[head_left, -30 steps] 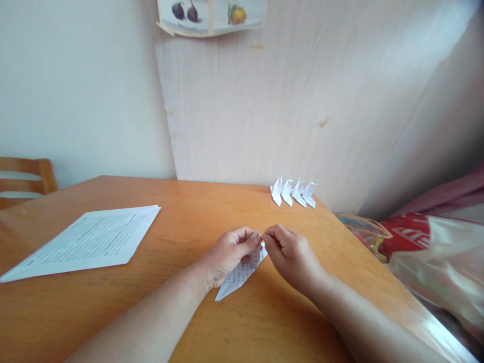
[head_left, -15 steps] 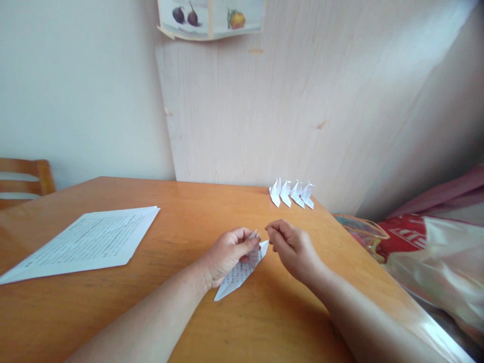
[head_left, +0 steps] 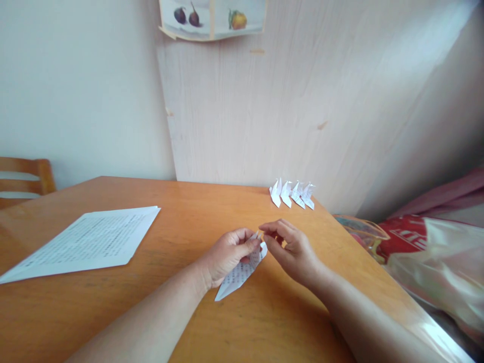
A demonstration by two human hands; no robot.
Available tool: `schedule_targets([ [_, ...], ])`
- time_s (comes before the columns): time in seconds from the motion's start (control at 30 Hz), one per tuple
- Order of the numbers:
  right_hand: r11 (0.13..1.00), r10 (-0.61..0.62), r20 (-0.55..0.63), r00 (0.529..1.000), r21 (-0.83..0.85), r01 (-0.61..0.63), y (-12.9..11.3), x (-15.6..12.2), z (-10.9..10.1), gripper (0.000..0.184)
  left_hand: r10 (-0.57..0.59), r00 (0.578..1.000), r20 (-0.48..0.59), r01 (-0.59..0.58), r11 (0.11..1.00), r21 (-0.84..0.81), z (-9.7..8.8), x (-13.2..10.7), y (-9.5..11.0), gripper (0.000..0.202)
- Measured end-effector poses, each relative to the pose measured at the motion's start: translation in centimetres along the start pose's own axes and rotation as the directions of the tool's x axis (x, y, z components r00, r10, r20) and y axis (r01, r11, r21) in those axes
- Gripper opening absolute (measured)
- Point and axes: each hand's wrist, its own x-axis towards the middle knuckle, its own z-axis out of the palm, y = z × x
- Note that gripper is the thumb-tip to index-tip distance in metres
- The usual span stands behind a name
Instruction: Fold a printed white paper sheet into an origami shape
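My left hand (head_left: pixel 234 252) is closed on a piece of folded paper (head_left: pixel 238 277), thumb on top, a little above the table. The paper is white with printed characters; its long pointed end slants down toward me, and small points stick up past my fingertips. Part of it is hidden behind my left fingers. At the paper's upper right end is my right hand (head_left: pixel 293 249), index finger and thumb apart and close to the points. Whether those fingertips touch the paper I cannot tell. Several small folded paper figures (head_left: pixel 286 194) stand in a row at the table's far right.
A stack of printed paper sheets (head_left: pixel 86 242) lies on the left of the wooden table (head_left: pixel 181 206). Beyond the table's right edge are a red bag (head_left: pixel 403 237) and a whitish plastic bag (head_left: pixel 442 267). A wooden chair (head_left: pixel 45 176) stands at the far left.
My right hand has shifted slightly left toward the paper's tip, and its index finger and thumb have spread. My left hand still holds the paper in the same place.
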Motion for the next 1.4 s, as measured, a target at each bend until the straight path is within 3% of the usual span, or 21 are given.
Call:
schedule_targets([
  [0.23, 1.000, -0.021, 0.035, 0.999, 0.001, 0.021, -0.48, -0.06, 0.05, 0.012, -0.016, 1.000, -0.019, 0.016, 1.000, -0.007, 0.20, -0.17, 0.36, 0.025],
  [0.7, 0.982, -0.077, 0.047, 0.996, -0.168, 0.084, -0.51, -0.27, -0.05, 0.006, -0.019, 1.000, -0.020, 0.018, 0.999, -0.046, 0.45, -0.24, 0.69, 0.022],
  [1.4, 0.920, -0.113, 0.069, 0.991, -0.371, 0.131, -0.95, -0.37, -0.25, 0.015, -0.009, 1.000, -0.018, 0.008, 0.999, -0.046, 0.14, -0.11, 0.35, 0.033],
])
